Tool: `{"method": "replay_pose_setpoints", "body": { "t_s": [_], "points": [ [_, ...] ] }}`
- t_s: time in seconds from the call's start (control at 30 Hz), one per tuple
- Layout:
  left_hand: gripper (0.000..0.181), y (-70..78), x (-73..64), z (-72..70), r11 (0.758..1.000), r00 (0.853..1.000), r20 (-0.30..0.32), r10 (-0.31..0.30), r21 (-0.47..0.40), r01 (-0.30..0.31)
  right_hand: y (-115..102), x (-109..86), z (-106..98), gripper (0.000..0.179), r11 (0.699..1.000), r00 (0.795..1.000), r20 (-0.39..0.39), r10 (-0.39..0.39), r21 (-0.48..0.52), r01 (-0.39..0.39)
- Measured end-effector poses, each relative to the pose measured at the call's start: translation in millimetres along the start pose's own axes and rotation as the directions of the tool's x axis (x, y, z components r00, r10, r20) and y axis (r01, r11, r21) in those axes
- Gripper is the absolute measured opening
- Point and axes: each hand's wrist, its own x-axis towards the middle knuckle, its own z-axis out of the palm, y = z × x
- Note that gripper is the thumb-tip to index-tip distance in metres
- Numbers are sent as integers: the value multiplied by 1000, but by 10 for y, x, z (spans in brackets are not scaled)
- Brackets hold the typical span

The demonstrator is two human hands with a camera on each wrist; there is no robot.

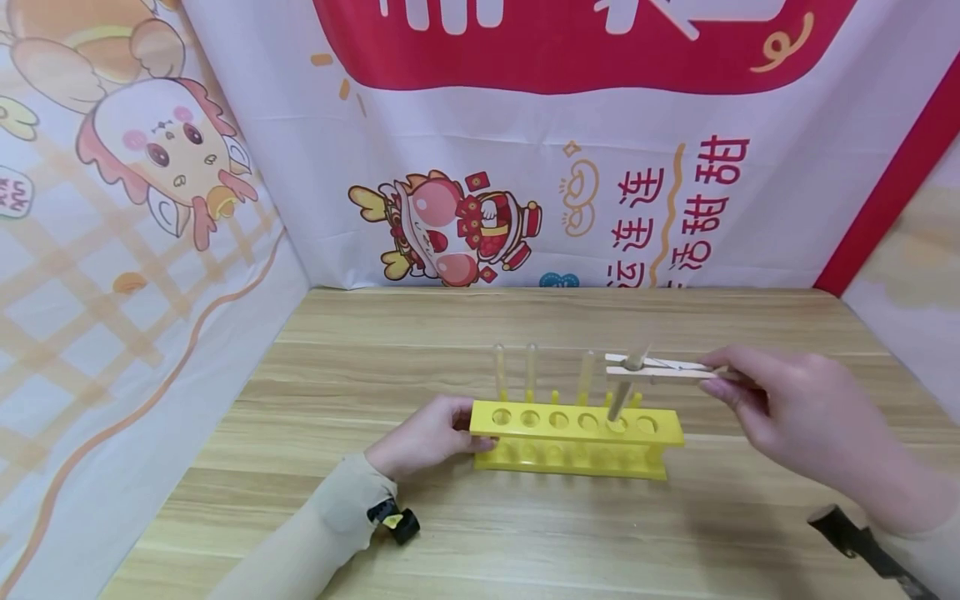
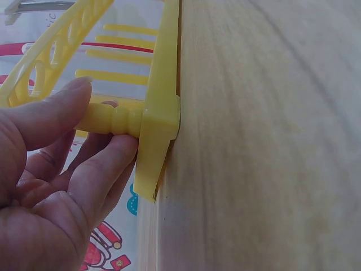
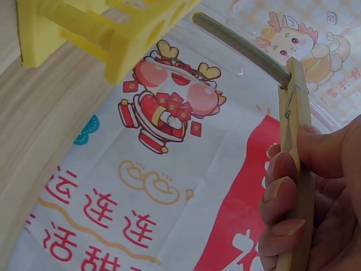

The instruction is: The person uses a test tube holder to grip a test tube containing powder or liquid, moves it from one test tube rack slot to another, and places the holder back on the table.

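Observation:
A yellow test tube rack [image 1: 577, 434] stands on the wooden table. My left hand [image 1: 423, 437] grips its left end; in the left wrist view the thumb and fingers hold the yellow end post [image 2: 110, 118]. In my right hand [image 1: 810, 417] is a wooden test tube clamp [image 1: 667, 368], gripped by its handle end. The clamp's jaws hold a test tube [image 1: 619, 400] with grey-brown contents. The tube slants, its lower end at a hole near the rack's right end; whether it has entered the hole I cannot tell.
Three clear test tubes [image 1: 532, 371] stand upside down on pegs along the rack's back. Bare yellow pegs [image 1: 555, 397] show between and beside them. Behind the table [image 1: 420, 333] hangs a printed cloth [image 1: 465, 125], and another printed cloth [image 1: 150, 275] covers the left side.

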Motion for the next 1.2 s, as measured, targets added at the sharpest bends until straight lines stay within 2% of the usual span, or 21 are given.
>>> {"method": "replay_pose_setpoints", "body": {
  "t_s": [0.23,0.47,0.7,1.2],
  "points": [
    [31,2,3,-1,1000,1000,3,-1,3,1,-38,102,-52,54,999,999,-18,-35,-1,35],
    [30,-22,14,0,1000,1000,4,9,-7,-9,-47,162,-75,55,999,999,-6,-37,-1,37],
    [31,-18,10,0,1000,1000,1,20,2,-20,-53,176,-62,54,999,1000,1,-29,-15,29],
    [31,-19,12,9,1000,1000,-5,26,10,-26,-61,179,31,52,999,999,3,-32,17,31]
  ]
}}
